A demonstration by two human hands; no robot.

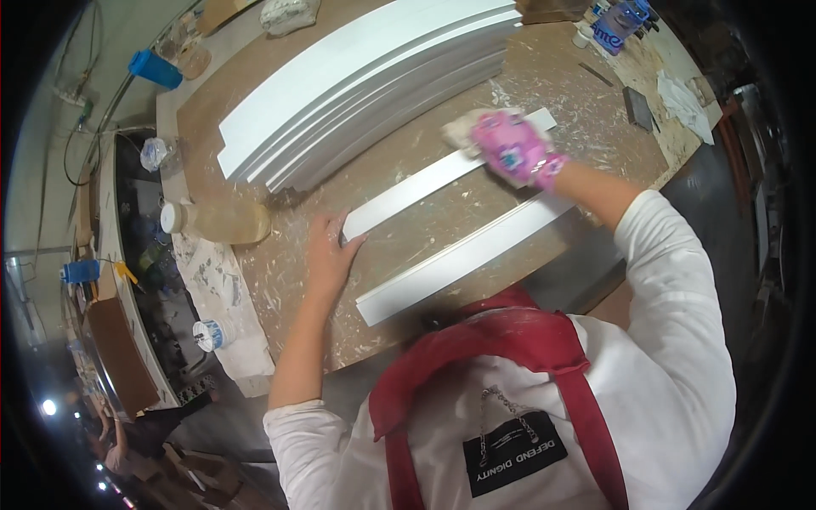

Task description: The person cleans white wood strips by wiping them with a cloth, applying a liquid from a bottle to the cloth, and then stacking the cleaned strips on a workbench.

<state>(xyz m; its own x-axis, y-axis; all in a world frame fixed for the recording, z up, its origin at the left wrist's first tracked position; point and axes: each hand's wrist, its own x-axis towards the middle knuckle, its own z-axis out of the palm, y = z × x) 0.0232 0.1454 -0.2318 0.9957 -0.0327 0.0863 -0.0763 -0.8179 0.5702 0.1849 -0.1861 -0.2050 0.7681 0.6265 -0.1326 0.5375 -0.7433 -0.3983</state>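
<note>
My L hand (330, 251) is bare. Its thumb & fingers are spread wide at the near-left end of a long white strip (416, 189), touching it; can't tell how hard it pinches. My R hand (512, 150) has a pink flowery glove on & is closed on a cream rag (460, 132), which is on the strip near its far-right end. The strip lies flat on a brown board (408, 248) w/ lots of white paint spots, btwn a big stack of white boards (365, 98) at the back & a 2nd white strip (467, 259) closer to me. That one lies alone, w/ a gap btwn the two. To the L of my bare hand is a jug (229, 221) w/ yellowish stuff in it & a white cap, on its side. A small white tub (212, 334) is nearer me on that side. Way over on the R: a small gray block (637, 110) & a crumpled white cloth (684, 106). I've got a red apron (476, 333) on.
</note>
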